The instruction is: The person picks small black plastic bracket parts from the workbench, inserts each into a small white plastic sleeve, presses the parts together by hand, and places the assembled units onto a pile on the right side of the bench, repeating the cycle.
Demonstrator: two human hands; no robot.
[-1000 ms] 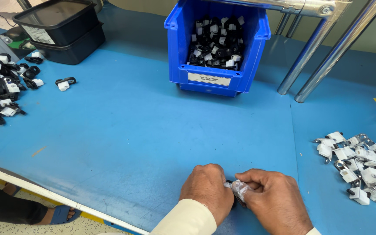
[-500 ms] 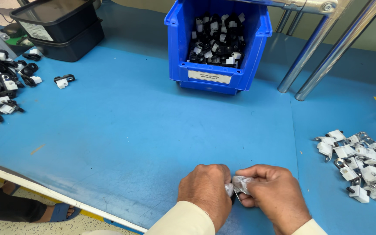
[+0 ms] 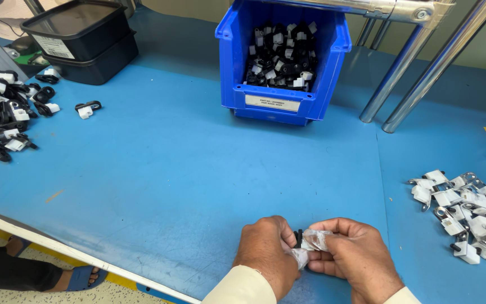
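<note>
While the hands have hardly shifted over the last second, the left hand [image 3: 266, 253] and right hand [image 3: 355, 260] stay pinched on a small black clip [image 3: 298, 237] in clear wrapping [image 3: 314, 241], low over the blue surface [image 3: 187, 169]; wrapping looks loosened. Clip's long axis stands roughly upright.

We see a white rectangular label [image 3: 271, 103] on the blue bin's [image 3: 237, 84] front and another [image 3: 53, 47] on the black tub [image 3: 94, 31].
</note>
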